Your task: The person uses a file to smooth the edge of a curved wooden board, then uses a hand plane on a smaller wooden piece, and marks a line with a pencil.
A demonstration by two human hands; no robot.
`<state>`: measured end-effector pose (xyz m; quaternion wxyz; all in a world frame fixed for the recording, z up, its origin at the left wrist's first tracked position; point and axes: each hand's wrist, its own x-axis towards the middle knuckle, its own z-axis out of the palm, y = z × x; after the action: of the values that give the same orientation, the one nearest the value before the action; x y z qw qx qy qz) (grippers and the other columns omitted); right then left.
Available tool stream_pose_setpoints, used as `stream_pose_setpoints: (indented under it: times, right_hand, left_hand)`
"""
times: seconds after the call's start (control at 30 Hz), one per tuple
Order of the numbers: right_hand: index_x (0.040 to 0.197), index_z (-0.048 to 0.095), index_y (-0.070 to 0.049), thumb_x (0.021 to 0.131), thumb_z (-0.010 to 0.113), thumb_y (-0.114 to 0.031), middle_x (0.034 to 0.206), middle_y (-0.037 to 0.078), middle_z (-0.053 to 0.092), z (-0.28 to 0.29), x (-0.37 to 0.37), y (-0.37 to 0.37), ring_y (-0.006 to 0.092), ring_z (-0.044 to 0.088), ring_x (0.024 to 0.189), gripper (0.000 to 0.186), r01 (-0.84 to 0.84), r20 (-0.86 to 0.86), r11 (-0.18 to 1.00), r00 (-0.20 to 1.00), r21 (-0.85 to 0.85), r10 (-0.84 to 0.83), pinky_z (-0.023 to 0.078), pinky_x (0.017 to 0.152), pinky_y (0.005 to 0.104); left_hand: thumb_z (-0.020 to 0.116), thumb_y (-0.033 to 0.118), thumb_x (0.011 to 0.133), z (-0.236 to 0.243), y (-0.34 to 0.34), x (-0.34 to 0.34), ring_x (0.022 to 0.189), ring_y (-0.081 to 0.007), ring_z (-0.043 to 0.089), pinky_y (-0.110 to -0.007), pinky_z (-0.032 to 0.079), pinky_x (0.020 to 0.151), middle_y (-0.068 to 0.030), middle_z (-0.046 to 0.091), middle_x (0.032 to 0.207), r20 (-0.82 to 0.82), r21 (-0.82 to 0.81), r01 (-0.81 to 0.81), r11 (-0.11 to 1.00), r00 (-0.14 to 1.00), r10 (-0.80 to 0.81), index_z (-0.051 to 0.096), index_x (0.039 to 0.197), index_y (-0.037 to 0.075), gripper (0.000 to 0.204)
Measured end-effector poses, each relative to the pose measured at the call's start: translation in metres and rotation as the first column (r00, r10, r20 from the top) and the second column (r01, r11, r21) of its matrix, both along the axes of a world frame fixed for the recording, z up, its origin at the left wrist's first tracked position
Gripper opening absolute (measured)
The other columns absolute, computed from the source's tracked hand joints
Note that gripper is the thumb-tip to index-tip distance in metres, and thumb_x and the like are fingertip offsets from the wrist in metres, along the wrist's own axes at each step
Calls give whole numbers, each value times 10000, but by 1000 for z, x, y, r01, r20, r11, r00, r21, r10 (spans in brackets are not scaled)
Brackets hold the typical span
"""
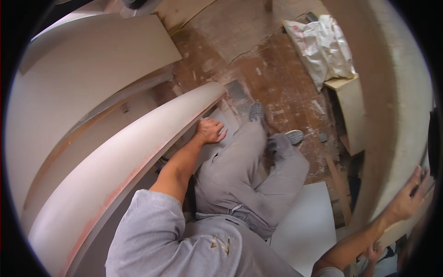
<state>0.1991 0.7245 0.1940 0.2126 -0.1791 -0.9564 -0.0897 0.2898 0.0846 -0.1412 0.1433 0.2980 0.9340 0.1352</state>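
Note:
My left hand point(210, 131) is closed with its fingers curled, beside the inner edge of a long, curved white panel point(134, 134). Reddish filler runs in patches along that panel's lower edge. Nothing shows in this hand, though its palm is turned from view. Far to the right, my right hand point(407, 199) reaches out with its fingers stretched and spread, next to a large curved pale piece point(392, 115). A ring is on one finger. Whether the fingertips touch the piece is hard to make out near the dark rim.
A broad pale board point(101, 51) stands at the left. A white sack point(325, 46) rests by a wooden box point(349, 111) on the stained floor point(272, 69). A white sheet point(307, 226) lies by my legs. Another person's hand point(373, 251) shows at the lower right.

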Motion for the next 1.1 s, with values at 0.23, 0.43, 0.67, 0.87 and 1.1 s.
stream_pose_setpoints:
  times: [0.23,0.43,0.67,0.87,1.1]
  right_hand:
    - [1396,723,-3,1056,749,-344,1422,190,723,12,-8,-16,355,692,1296,481,-49,13,997,999,-65,50,515,1110,434]
    - [1308,761,-38,1003,789,-339,1404,164,730,16,-1,-7,360,677,1319,431,-64,23,997,998,-53,65,529,1125,482]
    - [1282,771,-57,1016,739,-461,1406,167,716,-5,-15,-31,406,674,1260,485,-114,-32,972,993,-204,109,555,1064,491]
    - [1302,755,-98,1029,723,-477,1413,142,713,-3,-8,-12,382,684,1223,468,-35,-54,999,998,-1,35,574,1019,493]
    - [1329,725,-106,1041,697,-512,1459,104,676,5,-11,-35,345,673,1246,499,-61,-32,996,998,-58,59,578,1001,484]
  left_hand:
    - [689,549,946,-2,69,-28,944,-361,780,-481,599,854,-149,809,987,474,-520,-23,854,824,310,780,908,114,446]
    - [558,345,1046,54,250,-43,1082,-464,738,-593,584,927,-252,776,1130,581,-128,-398,908,712,394,728,1116,74,327]
    - [615,344,1032,178,328,-37,1079,-449,747,-516,582,962,-254,775,1123,739,158,-494,855,634,229,749,1185,38,368]
    - [586,203,970,210,245,-9,915,-378,769,-477,600,860,-214,790,970,697,2,-612,791,568,438,753,1136,14,302]
    - [674,195,954,285,102,99,662,-247,736,-411,598,594,-129,764,813,635,-244,-956,163,-31,772,752,1078,42,212]
